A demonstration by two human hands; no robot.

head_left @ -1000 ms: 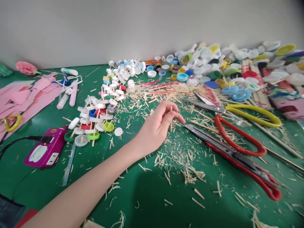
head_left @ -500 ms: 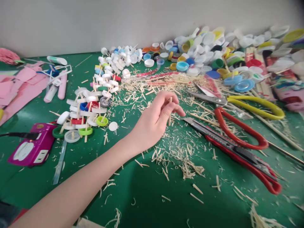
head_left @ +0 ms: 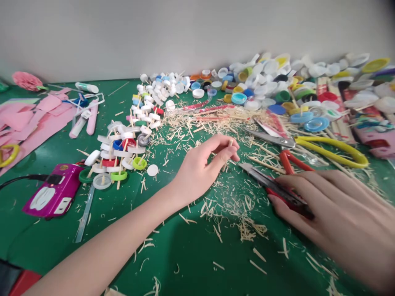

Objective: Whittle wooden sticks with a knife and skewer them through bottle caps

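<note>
My left hand (head_left: pixel 205 166) is closed in a pinch on a short wooden stick (head_left: pixel 230 143), held upright above the wood shavings. On the right, my right hand (head_left: pixel 333 222) reaches over a utility knife (head_left: pixel 268 181), thumb on one side and fingers on the other, gripping its body. The knife lies slanted, its blade tip towards my left hand, and most of its handle is hidden under my palm. Red handles (head_left: pixel 286 162) of another tool lie under the knife, partly covered. Yellow-handled scissors (head_left: pixel 333 150) lie just beyond.
Bottle caps on wooden sticks (head_left: pixel 114 152) stand grouped at left. A heap of loose caps (head_left: pixel 262 78) lines the wall. A purple device (head_left: pixel 54 191) with a black cable, a glue stick (head_left: pixel 84 211) and pink paper (head_left: pixel 40 119) lie left. Shavings (head_left: pixel 247 226) litter the green table.
My right hand has come in from the right and closed around the utility knife. The view has tilted up slightly. My left hand still pinches the stick.
</note>
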